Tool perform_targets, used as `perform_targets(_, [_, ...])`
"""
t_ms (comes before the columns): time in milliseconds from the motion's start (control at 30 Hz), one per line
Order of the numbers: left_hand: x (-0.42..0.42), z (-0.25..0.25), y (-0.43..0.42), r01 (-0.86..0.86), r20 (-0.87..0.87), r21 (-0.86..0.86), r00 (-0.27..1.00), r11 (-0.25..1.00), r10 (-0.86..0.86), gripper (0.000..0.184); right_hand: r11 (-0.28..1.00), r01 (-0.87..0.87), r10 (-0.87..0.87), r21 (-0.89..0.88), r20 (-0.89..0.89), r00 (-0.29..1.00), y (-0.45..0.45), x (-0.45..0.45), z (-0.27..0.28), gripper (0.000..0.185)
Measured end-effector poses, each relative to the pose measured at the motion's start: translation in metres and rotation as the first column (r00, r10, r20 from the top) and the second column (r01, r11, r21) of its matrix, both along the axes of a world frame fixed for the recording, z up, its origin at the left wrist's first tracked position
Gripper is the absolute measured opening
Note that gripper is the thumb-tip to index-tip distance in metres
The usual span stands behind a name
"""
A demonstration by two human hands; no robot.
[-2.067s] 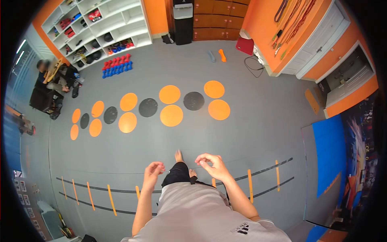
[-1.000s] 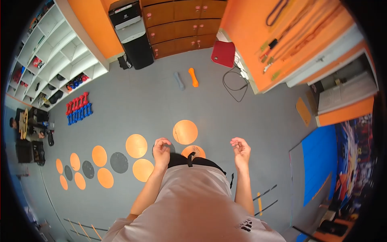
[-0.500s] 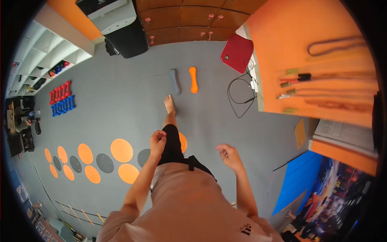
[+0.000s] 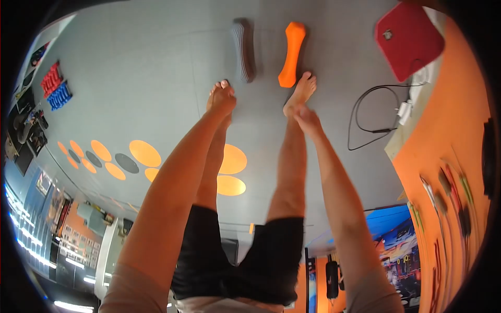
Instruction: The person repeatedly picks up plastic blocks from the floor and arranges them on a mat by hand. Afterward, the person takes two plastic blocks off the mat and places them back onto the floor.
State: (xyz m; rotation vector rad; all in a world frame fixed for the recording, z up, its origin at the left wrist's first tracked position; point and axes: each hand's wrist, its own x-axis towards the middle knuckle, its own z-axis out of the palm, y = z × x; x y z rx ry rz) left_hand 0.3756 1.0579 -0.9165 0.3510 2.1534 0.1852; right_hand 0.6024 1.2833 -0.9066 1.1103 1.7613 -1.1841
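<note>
Clearly, the left hand point(image 4: 223, 100) and right hand point(image 4: 308, 120) hung short of the grey dumbbell point(image 4: 242, 52) and the orange dumbbell point(image 4: 292, 55) on the floor point(image 4: 156, 62).
The grey dumbbell and the orange dumbbell lay side by side but apart, the latter's near end just beside the right foot point(image 4: 302, 94). Nothing showed in either hand, but how far each was opened could not be told. A looped black cable point(image 4: 385, 131) lay off to the right.

Even indoor light on floor point(image 4: 334, 62); strip lights point(image 4: 73, 307) glaring lower left; soft shadow beside orange dumbbell point(image 4: 292, 55); fisheye bending, black corners.
</note>
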Motion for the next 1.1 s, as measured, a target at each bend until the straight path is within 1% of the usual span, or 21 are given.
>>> perform_targets(33, [0.009,-0.038,0.010,0.112,-0.055,-0.060,0.992,0.992,-0.115,0.036,0.995,-0.063,0.071,0.078,-0.117,0.991,0.004,0.009,-0.078,0.042])
perform_targets(67, [0.016,-0.072,0.018,0.229,-0.108,-0.119,0.964,0.966,-0.242,0.039,0.991,-0.069,0.094,0.116,-0.220,0.971,0.001,-0.029,-0.094,0.050])
perform_targets(133, [0.011,-0.089,0.062,0.027,-0.058,-0.251,0.997,0.968,-0.043,0.046,0.942,-0.002,0.031,0.334,-0.082,0.996,-0.004,-0.084,-0.083,0.058])
perform_targets(233, [0.017,-0.150,0.069,-0.123,-0.052,-0.015,0.991,0.992,0.122,0.048,0.904,-0.263,0.275,0.338,0.014,0.961,0.007,-0.088,-0.116,0.063])
perform_targets(333, [0.014,-0.153,0.064,-0.116,-0.199,0.083,0.971,0.990,0.131,0.041,0.925,-0.188,0.205,0.330,-0.017,0.979,0.024,-0.091,-0.081,0.061])
perform_targets(400, [0.014,-0.121,0.071,-0.199,-0.267,0.105,0.938,0.974,0.220,0.035,0.992,0.051,-0.019,0.112,-0.265,0.964,0.027,-0.054,-0.097,0.056])
perform_targets(433, [0.012,-0.092,0.076,-0.253,-0.268,0.090,0.926,0.963,0.268,0.033,0.987,0.162,-0.156,-0.016,-0.376,0.914,0.028,-0.037,-0.098,0.054])
perform_targets(500, [0.007,-0.029,0.093,-0.352,-0.266,0.105,0.891,0.930,0.367,0.033,0.936,0.349,-0.307,0.038,-0.394,0.866,0.044,-0.020,-0.046,0.050])
perform_targets(533, [0.009,0.004,0.094,-0.397,-0.255,0.129,0.872,0.909,0.417,0.034,0.870,0.493,-0.474,-0.035,-0.341,0.812,0.058,-0.013,-0.013,0.046])
perform_targets(567, [0.004,0.043,0.097,-0.447,-0.159,0.093,0.876,0.890,0.456,0.039,0.772,0.628,-0.626,-0.100,-0.286,0.725,0.071,-0.001,0.020,0.041])
perform_targets(600, [-0.001,0.088,0.108,-0.550,-0.028,-0.004,0.835,0.835,0.550,0.043,0.588,0.764,-0.800,-0.266,-0.330,0.501,0.078,0.021,0.038,0.038])
perform_targets(633, [0.007,0.107,0.098,-0.506,-0.048,0.244,0.846,0.827,0.531,0.061,0.182,0.918,-0.976,-0.353,0.048,0.212,0.110,0.022,0.108,0.043])
perform_targets(667, [0.007,0.169,0.127,-0.623,-0.007,0.209,0.770,0.754,0.638,0.086,-0.038,0.885,-0.998,-0.464,0.068,-0.007,0.120,0.050,0.140,0.041])
perform_targets(700, [0.005,0.224,0.139,-0.545,0.058,0.260,0.833,0.797,0.550,0.096,-0.231,0.803,-0.973,-0.550,0.118,-0.199,0.129,0.069,0.184,0.037])
perform_targets(733, [0.003,0.278,0.156,-0.380,0.042,0.350,0.919,0.856,0.391,0.092,-0.237,0.704,-0.972,-0.669,0.166,-0.168,0.138,0.098,0.217,0.039])
perform_targets(767, [0.001,0.349,0.190,-0.211,0.027,0.422,0.975,0.882,0.220,0.089,-0.304,0.713,-0.951,-0.631,0.161,-0.263,0.151,0.096,0.282,0.041])
perform_targets(800, [0.002,0.423,0.222,-0.044,-0.009,0.481,0.998,0.876,0.055,0.085,-0.282,0.683,-0.958,-0.674,0.157,-0.240,0.164,0.102,0.349,0.041])
perform_targets(833, [0.007,0.476,0.243,0.053,-0.023,0.593,0.999,0.804,-0.049,0.082,-0.344,0.625,-0.933,-0.701,0.179,-0.313,0.164,0.108,0.408,0.046])
perform_targets(933, [0.024,0.601,0.297,0.285,-0.136,0.832,0.936,0.475,-0.324,0.074,-0.184,0.381,-0.931,-0.906,0.037,-0.364,0.143,0.114,0.545,0.052])
perform_targets(1000, [0.040,0.673,0.312,0.391,-0.258,0.892,0.851,0.225,-0.456,0.068,-0.135,0.449,-0.894,-0.883,-0.086,-0.440,0.116,0.095,0.642,0.065])
perform_targets(1100, [0.055,0.748,0.303,0.409,-0.320,0.911,0.768,0.042,-0.555,0.066,-0.098,0.417,-0.792,-0.904,-0.182,-0.582,0.052,0.080,0.721,0.070])
